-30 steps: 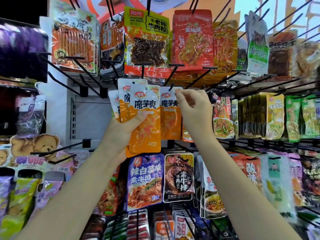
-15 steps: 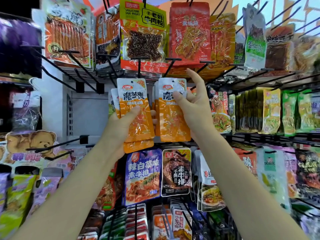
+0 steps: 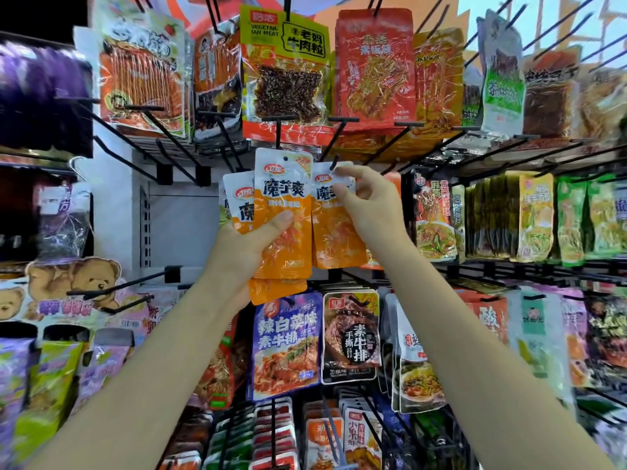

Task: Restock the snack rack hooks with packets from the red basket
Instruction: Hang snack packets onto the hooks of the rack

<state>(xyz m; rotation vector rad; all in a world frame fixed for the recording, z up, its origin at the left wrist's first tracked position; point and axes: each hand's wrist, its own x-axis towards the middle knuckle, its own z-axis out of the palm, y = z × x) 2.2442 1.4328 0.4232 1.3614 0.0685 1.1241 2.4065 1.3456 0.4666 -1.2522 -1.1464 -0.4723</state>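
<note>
Head view shows the right hand [image 3: 368, 205] pinching the white top edge of one orange packet [image 3: 334, 228] between thumb and forefinger, the other fingers loosely curled above it. The packet's hang hole sits at the tip of a black hook [image 3: 334, 162], at about twelve o'clock from the hand. The left hand [image 3: 251, 242] grips a fanned stack of matching packets [image 3: 283, 212], thumb pressed across the front one, at nine o'clock from the single packet and just beside it.

To do this well, I judge the hole must be lined up square with the hook tip before pushing back, with the packet kept flat and facing forward so it hangs like its neighbours. The left hand should keep the stack low enough not to crowd the hook.

The orange packets carry large dark characters reading 魔芋爽 under a small red oval logo I cannot read. At twelve o'clock above hangs a yellow packet [image 3: 285, 69] printed "VEGETARIAN MEAT" and 老妈牛肉粒. Below, at six o'clock, a purple packet [image 3: 288, 344] reads 辣白菜味 素牛排, and a dark one [image 3: 351, 337] reads 手撕素牛排. The red basket is not in view.
</note>
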